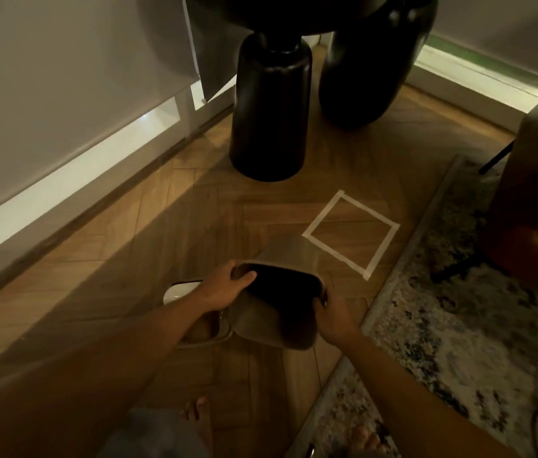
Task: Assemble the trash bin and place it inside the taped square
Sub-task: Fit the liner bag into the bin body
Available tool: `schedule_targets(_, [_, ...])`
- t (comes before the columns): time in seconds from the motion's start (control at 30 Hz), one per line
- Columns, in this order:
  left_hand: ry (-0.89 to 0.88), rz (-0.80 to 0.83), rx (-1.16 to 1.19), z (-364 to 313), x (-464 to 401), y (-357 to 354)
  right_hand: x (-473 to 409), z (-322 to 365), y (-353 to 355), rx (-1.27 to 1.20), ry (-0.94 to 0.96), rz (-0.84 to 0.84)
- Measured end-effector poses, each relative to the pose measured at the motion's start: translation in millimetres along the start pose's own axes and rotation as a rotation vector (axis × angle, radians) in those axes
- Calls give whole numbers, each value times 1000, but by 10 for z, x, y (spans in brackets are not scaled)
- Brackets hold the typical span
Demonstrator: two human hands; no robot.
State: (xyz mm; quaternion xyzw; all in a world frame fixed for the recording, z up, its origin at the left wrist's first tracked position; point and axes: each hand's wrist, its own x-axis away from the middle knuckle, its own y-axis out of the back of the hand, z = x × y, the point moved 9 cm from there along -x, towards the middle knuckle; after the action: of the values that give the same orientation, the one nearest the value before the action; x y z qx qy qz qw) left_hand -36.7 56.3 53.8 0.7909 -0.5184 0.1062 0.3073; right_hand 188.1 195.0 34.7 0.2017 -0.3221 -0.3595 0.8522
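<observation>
both hands are on one thing: a metal bin body (280,302), lifted off the wood floor (128,259) and tipped so its dark open mouth faces back toward the person. the left hand (224,285) clenches the rim at the mouth's left corner, with one finger hooked over the edge into the opening. the right hand (330,312) clamps the rim on the opposite side, fingers curled over the edge. so the grip sits at the open end, and the closed end points away from it.

that long axis, running from the hands up and a little right, aims at the taped square (351,234). the bin's far end lies just beside the square's nearest corner, maybe overlapping it in this view; whether it touches the floor there cannot be told.

another part of the bin, a pale, shiny tray-like piece (209,337), lies on the floor under and just behind the left hand, partly hidden by the wrist and the bin body. a white rounded piece (178,292) shows at its far left; what it is cannot be told.

judging by this, assembly is not finished. the left hand is nearer the loose part; the right hand is nearer the square, which lies ahead of both.
</observation>
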Motion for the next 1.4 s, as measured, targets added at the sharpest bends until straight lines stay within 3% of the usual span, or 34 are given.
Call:
schedule_targets(0.17, [-60,-10,7,-122,183,36,46,89,152,-53,-8,-33])
schedule_targets(0.4, [-84,-38,-118,-142,283,143,205,37,163,-417,-156,-79])
schedule_targets(0.6, [-66,-146,-71,-164,73,201,87,-81,197,-558,-232,-101])
schedule_targets(0.8, [4,-90,57,-60,-98,-30,3,-316,206,-545,-297,-105])
schedule_targets(1.23, [67,-36,92,78,-158,-144,-47,-440,148,-459,-290,-114])
schedule_targets(1.4, [18,-25,-21,49,-172,-129,13,-227,258,-220,-104,-160])
